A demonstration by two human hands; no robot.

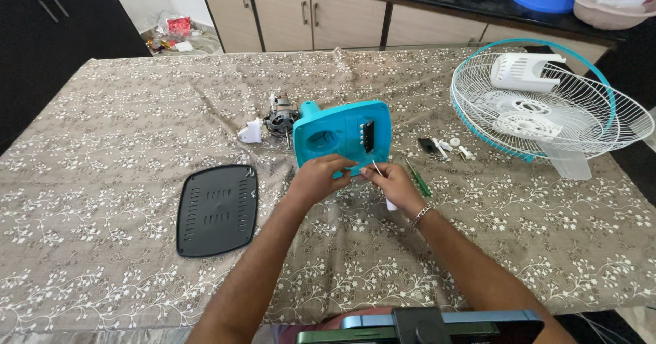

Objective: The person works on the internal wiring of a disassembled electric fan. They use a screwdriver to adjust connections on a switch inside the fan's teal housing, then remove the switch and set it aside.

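Fingers (342, 170) of both hands pinched on teal housing (344, 133) edge and thin wires (377, 168), housing upright, long axis sideways, floral-clothed surface (102, 153), kitchen cabinets (307, 16) behind

Packages and a screen device
A red-and-clear crumpled wrapper (176, 27) lies on the floor beyond the bench; a dark, blue-edged phone-like device (437, 325) sits at the bottom edge.

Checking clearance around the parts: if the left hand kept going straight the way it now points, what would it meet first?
The left hand points away from the person and already touches the lower edge of the teal housing, so that comes first. The motor lies behind it, a little left; depth is unclear.
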